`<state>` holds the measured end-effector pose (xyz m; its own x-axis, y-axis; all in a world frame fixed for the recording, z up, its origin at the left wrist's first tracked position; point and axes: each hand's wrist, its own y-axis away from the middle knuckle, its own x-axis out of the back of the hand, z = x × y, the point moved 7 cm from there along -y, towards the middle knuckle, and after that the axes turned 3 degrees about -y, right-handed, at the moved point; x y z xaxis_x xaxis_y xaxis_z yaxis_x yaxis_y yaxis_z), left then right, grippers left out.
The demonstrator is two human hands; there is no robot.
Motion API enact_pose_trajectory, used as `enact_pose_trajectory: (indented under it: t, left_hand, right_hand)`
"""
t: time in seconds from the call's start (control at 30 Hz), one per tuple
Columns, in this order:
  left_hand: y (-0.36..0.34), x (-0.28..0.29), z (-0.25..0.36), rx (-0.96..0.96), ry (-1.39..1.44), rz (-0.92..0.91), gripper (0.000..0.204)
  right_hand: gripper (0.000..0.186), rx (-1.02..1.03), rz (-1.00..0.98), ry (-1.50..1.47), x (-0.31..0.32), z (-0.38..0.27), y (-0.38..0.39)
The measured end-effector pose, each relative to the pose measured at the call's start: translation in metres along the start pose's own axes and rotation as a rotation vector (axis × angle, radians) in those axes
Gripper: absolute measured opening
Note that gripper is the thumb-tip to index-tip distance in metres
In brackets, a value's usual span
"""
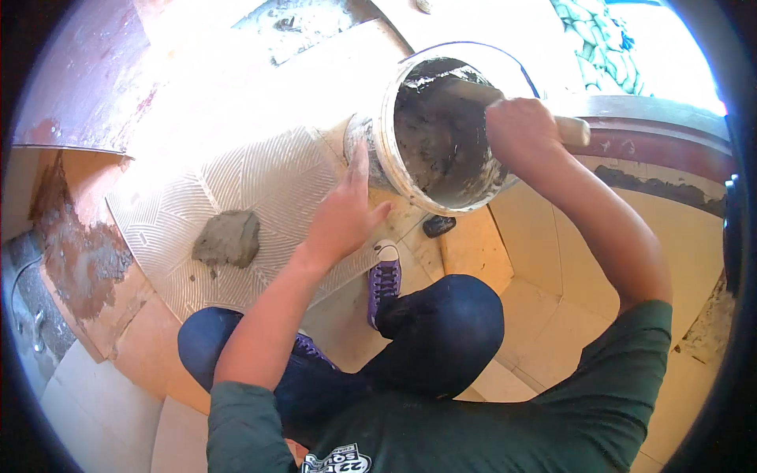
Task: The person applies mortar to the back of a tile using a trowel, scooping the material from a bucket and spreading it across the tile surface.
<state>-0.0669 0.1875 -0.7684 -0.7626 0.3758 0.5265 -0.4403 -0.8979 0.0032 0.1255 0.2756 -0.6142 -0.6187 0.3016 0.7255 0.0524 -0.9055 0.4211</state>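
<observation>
A white bucket (392, 169), tipped with its mouth facing me, holds wet grey mortar (441, 126). My right hand (522, 135) is closed round the wooden handle of a trowel (473, 92), whose front end reaches into the bucket. The tip of its blade is hard to make out against the mortar. My left hand (343, 217) is against the bucket's outer left side, fingers stretched out and thumb apart. Below and left of it lies a large tile (169, 201), ridged back up, with a lump of grey mortar (227, 239) on it.
My knees and purple shoes (384, 280) are just below the tile and bucket. A small dark object (439, 226) lies under the bucket's rim. At the upper right stands a green-and-white sack (603, 47). Mortar smears mark the board (83, 260) at left.
</observation>
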Motion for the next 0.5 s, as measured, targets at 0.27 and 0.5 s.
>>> enact_pose_trajectory:
  t: [0.27, 0.5]
  left_hand:
    - [-0.028, -0.028, 0.004, 0.065, -0.010, -0.061, 0.116]
    - [-0.028, -0.029, -0.006, 0.041, 0.068, 0.048, 0.119]
  right_hand:
    - [0.015, 0.275, -0.020, 0.198, -0.105, -0.055, -0.091]
    - [0.012, 0.370, -0.182, 0.108, -0.089, -0.050, -0.043]
